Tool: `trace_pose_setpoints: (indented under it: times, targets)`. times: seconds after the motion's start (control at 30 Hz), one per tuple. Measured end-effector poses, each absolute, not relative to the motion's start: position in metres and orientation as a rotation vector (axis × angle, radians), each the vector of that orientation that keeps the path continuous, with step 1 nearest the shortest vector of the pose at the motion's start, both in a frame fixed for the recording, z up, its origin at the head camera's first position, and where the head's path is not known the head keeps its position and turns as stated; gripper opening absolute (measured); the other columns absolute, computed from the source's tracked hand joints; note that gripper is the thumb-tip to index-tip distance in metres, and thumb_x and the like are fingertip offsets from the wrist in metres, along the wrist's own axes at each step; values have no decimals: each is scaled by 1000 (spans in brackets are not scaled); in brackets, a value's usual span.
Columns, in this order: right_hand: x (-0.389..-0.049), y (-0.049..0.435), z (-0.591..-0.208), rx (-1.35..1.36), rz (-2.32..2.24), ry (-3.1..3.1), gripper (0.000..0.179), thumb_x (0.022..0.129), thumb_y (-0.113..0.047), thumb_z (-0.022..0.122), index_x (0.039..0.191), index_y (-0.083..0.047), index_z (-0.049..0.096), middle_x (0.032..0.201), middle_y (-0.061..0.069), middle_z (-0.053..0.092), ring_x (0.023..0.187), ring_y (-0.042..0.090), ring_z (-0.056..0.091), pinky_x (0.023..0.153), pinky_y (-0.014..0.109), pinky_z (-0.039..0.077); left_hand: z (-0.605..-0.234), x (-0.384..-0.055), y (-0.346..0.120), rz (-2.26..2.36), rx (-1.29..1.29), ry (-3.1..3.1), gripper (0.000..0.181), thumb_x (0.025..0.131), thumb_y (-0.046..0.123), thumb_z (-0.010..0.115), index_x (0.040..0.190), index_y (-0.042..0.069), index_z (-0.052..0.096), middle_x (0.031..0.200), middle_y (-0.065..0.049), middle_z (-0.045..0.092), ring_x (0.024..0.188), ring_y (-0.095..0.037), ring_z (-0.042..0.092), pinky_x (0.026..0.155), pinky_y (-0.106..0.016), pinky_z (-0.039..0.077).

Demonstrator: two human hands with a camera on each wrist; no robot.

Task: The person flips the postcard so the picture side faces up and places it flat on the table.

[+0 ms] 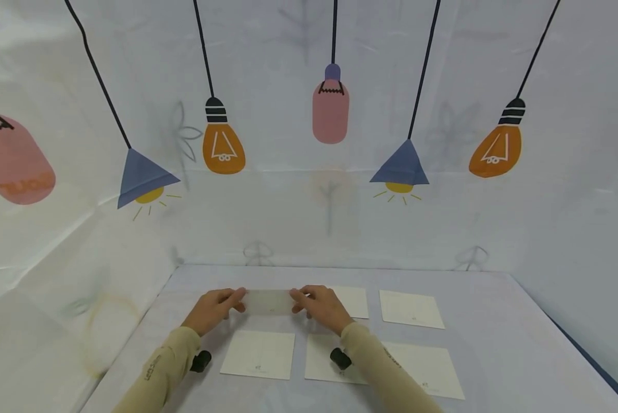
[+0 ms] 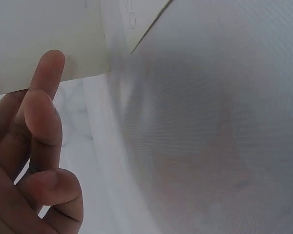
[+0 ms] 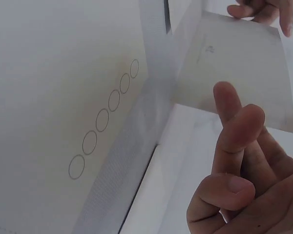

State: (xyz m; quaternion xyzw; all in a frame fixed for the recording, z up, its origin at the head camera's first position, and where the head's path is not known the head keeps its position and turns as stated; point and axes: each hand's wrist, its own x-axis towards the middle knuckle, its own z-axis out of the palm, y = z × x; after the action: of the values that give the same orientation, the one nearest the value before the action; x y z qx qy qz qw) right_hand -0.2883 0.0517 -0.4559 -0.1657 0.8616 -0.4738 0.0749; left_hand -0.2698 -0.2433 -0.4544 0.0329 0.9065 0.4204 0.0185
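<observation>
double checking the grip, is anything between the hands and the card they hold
Nothing visible: the left hand and right hand touch opposite ends of the held card directly. The other cards lie on the table, not between.

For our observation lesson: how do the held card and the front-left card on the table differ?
The held card is gripped by the left hand and right hand; the front-left card lies untouched on the table. In the head view, the held card looks greyer, the front-left card paler. Both are four-sided with a small printed mark.
</observation>
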Motion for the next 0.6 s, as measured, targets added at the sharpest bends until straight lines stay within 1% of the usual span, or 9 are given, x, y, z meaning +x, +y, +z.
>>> trace_pose_setpoints:
  times: [0.13, 0.2, 0.37, 0.47, 0.6]
  targets:
    - [-287, 51, -456, -458, -1453, 2575, 60, 100, -64, 45, 102, -11, 72, 90, -4, 75, 74, 19, 62, 78, 39, 43, -456, -270, -243, 1310, 77, 2820, 64, 99, 67, 45, 107, 12, 76, 95, 4, 73, 79, -19, 56, 76, -36, 44]
    - [-287, 51, -456, -453, -1463, 2570, 58, 101, -63, 45, 101, -11, 72, 91, -4, 75, 74, 20, 62, 79, 40, 42, -455, -270, -243, 1312, 72, 2824, 64, 99, 67, 45, 107, 12, 76, 96, 3, 72, 79, -19, 56, 76, -36, 43]
    - [-286, 51, -455, -469, -1462, 2569, 55, 101, -61, 47, 100, -12, 73, 94, -3, 75, 75, 18, 61, 79, 40, 43, -455, -268, -243, 1303, 80, 2840, 59, 100, 64, 47, 101, 13, 78, 103, 0, 70, 80, -19, 55, 75, -36, 44]
    - [-285, 52, -454, -479, -1454, 2574, 57, 100, -62, 48, 103, -12, 74, 97, -2, 74, 75, 17, 60, 77, 38, 44, -457, -269, -244, 1297, 90, 2842, 56, 100, 62, 49, 102, 14, 78, 104, 0, 69, 81, -19, 56, 74, -36, 44]
    - [-285, 53, -455, -511, -1438, 2584, 58, 99, -62, 51, 112, -11, 75, 104, -1, 72, 78, 19, 63, 75, 36, 48, -458, -270, -245, 1300, 129, 2840, 56, 99, 62, 51, 111, 14, 76, 105, 0, 69, 81, -21, 57, 72, -36, 45]
